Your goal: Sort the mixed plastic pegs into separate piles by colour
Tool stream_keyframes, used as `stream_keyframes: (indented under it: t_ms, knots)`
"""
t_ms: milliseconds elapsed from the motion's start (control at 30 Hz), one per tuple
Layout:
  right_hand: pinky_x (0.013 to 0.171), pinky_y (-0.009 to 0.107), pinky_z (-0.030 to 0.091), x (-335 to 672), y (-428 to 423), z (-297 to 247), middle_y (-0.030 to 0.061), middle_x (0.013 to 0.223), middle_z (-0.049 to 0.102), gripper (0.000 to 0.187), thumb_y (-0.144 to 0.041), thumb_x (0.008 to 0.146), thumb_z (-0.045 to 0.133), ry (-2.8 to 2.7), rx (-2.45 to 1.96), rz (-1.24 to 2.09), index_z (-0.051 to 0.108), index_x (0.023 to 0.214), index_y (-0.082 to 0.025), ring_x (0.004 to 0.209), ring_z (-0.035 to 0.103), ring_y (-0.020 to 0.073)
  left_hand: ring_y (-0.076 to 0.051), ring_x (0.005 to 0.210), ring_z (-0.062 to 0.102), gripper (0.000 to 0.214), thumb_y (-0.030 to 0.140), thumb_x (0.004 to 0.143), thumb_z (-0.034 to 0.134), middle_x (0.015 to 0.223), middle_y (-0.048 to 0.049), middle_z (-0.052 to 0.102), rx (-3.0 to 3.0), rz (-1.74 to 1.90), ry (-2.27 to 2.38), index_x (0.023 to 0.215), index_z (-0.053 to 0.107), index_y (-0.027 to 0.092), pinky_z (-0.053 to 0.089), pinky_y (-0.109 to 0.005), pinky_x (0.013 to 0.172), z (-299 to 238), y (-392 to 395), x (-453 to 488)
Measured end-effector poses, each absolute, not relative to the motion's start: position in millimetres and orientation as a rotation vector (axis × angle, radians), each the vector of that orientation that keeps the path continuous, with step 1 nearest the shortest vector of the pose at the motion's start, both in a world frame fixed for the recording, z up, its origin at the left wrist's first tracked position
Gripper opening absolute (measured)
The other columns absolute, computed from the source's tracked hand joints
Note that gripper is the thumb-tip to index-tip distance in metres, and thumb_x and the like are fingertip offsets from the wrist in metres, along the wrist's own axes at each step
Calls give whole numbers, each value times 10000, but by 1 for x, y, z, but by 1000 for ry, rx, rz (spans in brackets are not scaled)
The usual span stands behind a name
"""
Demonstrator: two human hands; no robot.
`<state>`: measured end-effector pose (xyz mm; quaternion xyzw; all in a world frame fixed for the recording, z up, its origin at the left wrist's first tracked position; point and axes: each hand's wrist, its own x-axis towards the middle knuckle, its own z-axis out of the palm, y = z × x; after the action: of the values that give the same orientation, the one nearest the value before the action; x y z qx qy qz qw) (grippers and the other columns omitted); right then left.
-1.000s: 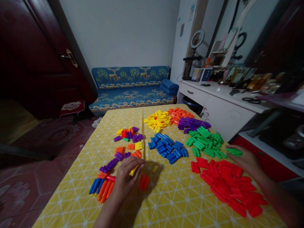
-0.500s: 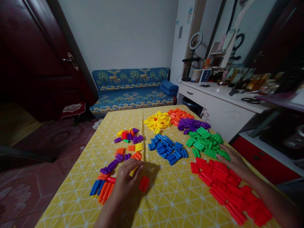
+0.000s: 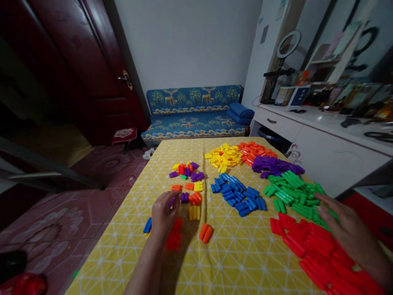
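Sorted heaps of plastic pegs lie on the yellow tablecloth (image 3: 233, 262): yellow (image 3: 223, 156), orange (image 3: 255, 149), purple (image 3: 274, 166), green (image 3: 291, 191), blue (image 3: 238, 195) and red (image 3: 319, 248). My left hand (image 3: 163, 216) is curled at the left, its fingertips closed round a purple peg (image 3: 171, 201). Loose red pegs (image 3: 173, 240) and blue pegs (image 3: 147, 225) lie beside it, with a yellow block (image 3: 194, 213) and an orange pair (image 3: 205, 232) just to the right. My right hand (image 3: 353, 233) rests flat with spread fingers on the red heap, fingertips by the green heap.
A small mixed cluster (image 3: 186, 170) and several loose pegs (image 3: 188, 187) lie beyond my left hand. The table's left edge drops to a red tiled floor (image 3: 76, 221). A white desk (image 3: 322, 135) with a ring light stands at the right, a blue sofa (image 3: 193, 110) behind, a dark door (image 3: 101, 73) at the left.
The view has swung left. My left hand left the yellow block on the cloth and moved to a purple peg. My right hand drew back from the green heap onto the red one.
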<state>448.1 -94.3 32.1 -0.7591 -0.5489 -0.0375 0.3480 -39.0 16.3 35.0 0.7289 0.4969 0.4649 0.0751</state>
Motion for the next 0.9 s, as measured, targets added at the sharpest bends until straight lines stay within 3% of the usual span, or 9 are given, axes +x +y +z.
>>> stream_keyframes:
  t_ms: [100,200,267,467,567,700,800,900]
  knots:
    - [1046,421,410,390,-79,43,76,1270,626,336,-486,844,530,-1572,-1681,132,587,1171,-431,1199,565,239,-199,786,681,172,284,875,564,845,-63,736,2127,1375,1673,877,711,195,517,-312,732,32,20,-49]
    - [991,464,471,317,-48,52,62,1251,633,322,-412,806,620,-1659,-1497,426,656,1120,-350,1136,597,261,-205,807,674,174,273,870,561,867,-67,734,2135,1320,1723,891,716,195,513,-323,750,29,23,-50]
    - [1019,490,445,273,-18,56,53,1239,640,282,-321,805,609,-1771,-1367,536,691,1074,-303,1153,582,263,-206,807,666,169,255,862,564,864,-62,732,2167,1273,1717,892,721,201,511,-328,751,26,24,-48]
    - [1058,366,381,189,92,58,52,1266,624,464,-30,774,472,-2336,-1317,342,676,1143,-223,1218,506,196,-214,856,661,178,249,862,570,902,-75,724,2166,1214,1656,926,731,203,525,-339,769,21,25,-43]
    - [1001,379,409,171,130,52,92,1251,614,391,-153,796,589,-2400,-1465,314,662,1176,-205,1202,507,251,-218,860,657,189,245,871,559,908,-82,720,2125,1199,1646,939,729,198,527,-355,783,21,25,-43]
    - [946,424,430,157,149,43,151,1322,518,632,-401,800,670,-2395,-1589,272,501,1381,-219,1228,470,316,-218,854,658,197,248,882,544,911,-85,715,2092,1198,1626,941,725,199,530,-360,787,20,25,-44]
    - [931,425,433,147,151,39,142,1338,477,677,-403,838,632,-2424,-1614,221,387,1460,-293,1210,468,309,-218,858,665,202,250,883,543,921,-85,714,2086,1194,1614,944,730,207,536,-354,789,17,25,-44]
    - [923,412,436,137,153,39,122,1343,459,589,-343,875,587,-2483,-1581,179,410,1437,-358,1201,463,304,-219,849,670,189,247,871,559,917,-80,717,2090,1191,1610,932,735,215,540,-346,776,15,26,-45]
